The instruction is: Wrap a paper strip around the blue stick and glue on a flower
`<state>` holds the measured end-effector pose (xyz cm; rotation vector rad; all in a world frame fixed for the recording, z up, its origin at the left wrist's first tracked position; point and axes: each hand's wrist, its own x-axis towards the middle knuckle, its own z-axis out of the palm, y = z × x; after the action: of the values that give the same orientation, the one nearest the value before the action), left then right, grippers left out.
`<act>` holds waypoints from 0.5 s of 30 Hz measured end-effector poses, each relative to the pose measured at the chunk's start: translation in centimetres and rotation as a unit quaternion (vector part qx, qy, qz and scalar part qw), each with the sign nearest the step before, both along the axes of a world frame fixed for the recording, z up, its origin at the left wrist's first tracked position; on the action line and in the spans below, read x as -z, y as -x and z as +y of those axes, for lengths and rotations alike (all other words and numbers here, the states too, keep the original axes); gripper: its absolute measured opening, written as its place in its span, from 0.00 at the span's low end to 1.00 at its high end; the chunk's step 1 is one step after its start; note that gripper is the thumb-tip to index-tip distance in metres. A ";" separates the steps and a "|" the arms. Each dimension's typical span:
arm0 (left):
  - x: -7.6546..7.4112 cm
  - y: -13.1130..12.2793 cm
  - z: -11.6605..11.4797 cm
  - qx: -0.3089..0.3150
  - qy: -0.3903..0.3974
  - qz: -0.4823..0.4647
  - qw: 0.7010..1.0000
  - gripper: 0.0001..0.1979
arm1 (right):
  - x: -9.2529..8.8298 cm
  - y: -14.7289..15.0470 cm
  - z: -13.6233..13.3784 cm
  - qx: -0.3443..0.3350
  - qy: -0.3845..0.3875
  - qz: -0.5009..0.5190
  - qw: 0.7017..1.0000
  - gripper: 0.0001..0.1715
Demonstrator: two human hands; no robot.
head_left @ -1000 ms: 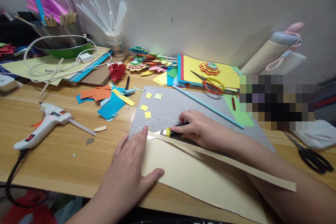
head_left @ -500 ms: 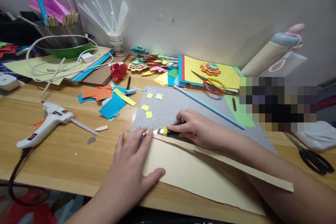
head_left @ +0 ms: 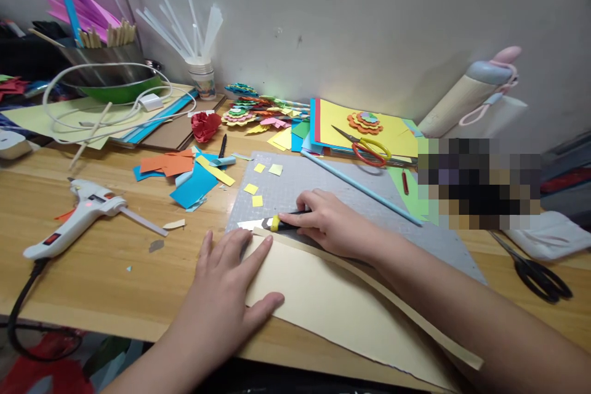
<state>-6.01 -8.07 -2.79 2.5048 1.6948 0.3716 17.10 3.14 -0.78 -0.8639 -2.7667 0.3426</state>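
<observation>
My right hand point(head_left: 325, 221) is closed around a utility knife point(head_left: 295, 221) with a black and yellow handle. Its bare blade points left, just beyond my left fingertips. Spread flat, my left hand point(head_left: 231, 286) presses on the left end of a cream sheet of card point(head_left: 341, 308). Along the sheet's upper edge runs a narrow cream strip point(head_left: 392, 286), which passes beside my right wrist; its right end sticks up over the sheet. Under the knife lies a grey cutting mat point(head_left: 295, 188) bearing several small yellow paper squares point(head_left: 257, 201).
A white glue gun point(head_left: 76, 215) lies at left near blue and orange paper scraps point(head_left: 194, 188). Behind the mat are a light blue paper stick point(head_left: 360, 188), red-and-yellow-handled scissors point(head_left: 372, 151) and paper flowers point(head_left: 244, 114). Black scissors point(head_left: 542, 277) rest at right.
My right hand has moved the knife left, so its blade now reaches past my left fingertips. The cream strip's loose end has swung down and left. My left hand still presses the sheet.
</observation>
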 end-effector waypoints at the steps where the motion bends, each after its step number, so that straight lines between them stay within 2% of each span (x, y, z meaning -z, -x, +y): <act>1: 0.0 0.0 0.0 -0.001 0.003 0.000 1.000 0.32 | 0.0 0.1 0.0 0.007 -0.006 -0.002 1.000 0.24; 5: 0.0 0.0 -0.2 -0.011 0.007 0.002 1.000 0.32 | 0.0 -1.3 0.1 0.065 -0.040 -0.009 0.997 0.23; 11: -0.2 0.4 -0.7 -0.005 -0.013 -0.019 1.000 0.29 | 0.4 -7.7 0.4 0.178 -0.081 0.005 0.981 0.22; 15: -0.4 0.8 -0.7 0.015 -0.016 -0.041 0.999 0.26 | -0.7 -9.5 -2.1 0.245 -0.103 0.028 0.964 0.20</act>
<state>-6.83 -8.80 -2.37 2.4985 1.6321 0.4956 26.58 1.02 -0.10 -1.4020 -2.3710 -0.0098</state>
